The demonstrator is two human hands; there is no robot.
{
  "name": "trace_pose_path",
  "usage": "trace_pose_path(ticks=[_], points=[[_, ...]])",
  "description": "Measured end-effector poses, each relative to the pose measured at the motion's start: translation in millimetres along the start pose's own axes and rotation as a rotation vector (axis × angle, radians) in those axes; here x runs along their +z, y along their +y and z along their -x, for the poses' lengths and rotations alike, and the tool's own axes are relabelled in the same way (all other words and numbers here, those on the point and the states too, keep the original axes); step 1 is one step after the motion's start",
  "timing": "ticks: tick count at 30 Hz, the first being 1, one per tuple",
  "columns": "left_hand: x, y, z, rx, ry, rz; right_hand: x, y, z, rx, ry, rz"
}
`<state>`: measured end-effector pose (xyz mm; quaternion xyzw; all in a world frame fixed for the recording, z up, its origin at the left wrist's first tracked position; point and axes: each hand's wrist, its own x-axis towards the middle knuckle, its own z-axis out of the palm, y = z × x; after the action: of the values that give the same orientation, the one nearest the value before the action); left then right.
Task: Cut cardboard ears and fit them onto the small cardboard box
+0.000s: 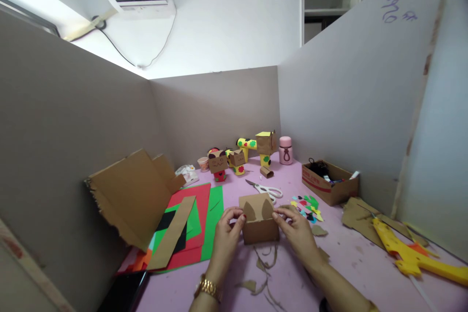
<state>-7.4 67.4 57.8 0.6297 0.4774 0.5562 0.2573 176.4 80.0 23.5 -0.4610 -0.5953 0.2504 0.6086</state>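
A small brown cardboard box (261, 232) is on the pink table in front of me, between my hands. Two pointed cardboard ears stand at its near upper edge, a left ear (250, 211) and a right ear (267, 208). With thumb and fingers closed, my left hand (227, 229) pinches the left ear at the box's corner. My right hand (298, 231) does the same with the right ear at the opposite corner. Whether the ears are stuck to the box I cannot tell. Just behind the box lie white-handled scissors (268, 189).
Cardboard scraps (268, 263) litter the near table. To the left are coloured sheets (205, 243), a cardboard strip (175, 234) and a big torn carton (135, 195). At right are a yellow glue gun (413, 253) and supply box (331, 187). Decorated cardboard animals (219, 163) and a pink bottle (285, 151) stand behind.
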Motion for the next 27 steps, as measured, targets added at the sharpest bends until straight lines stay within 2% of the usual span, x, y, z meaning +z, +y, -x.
trace_pose_path(ticks=[4,12,21,27], points=[[-0.2,1,0,-0.007,0.011,0.021,1,2,-1,0.02,0.003,-0.036],[-7.6,-11,-7,0.006,0.073,0.081,1,23,-8,0.122,0.018,-0.122],[-8.0,-6,-3,0.037,0.001,0.024,0,-1,-2,0.072,0.046,-0.113],[-6.4,-2,-2,0.055,-0.03,-0.037,1,-2,0,0.042,0.021,-0.094]])
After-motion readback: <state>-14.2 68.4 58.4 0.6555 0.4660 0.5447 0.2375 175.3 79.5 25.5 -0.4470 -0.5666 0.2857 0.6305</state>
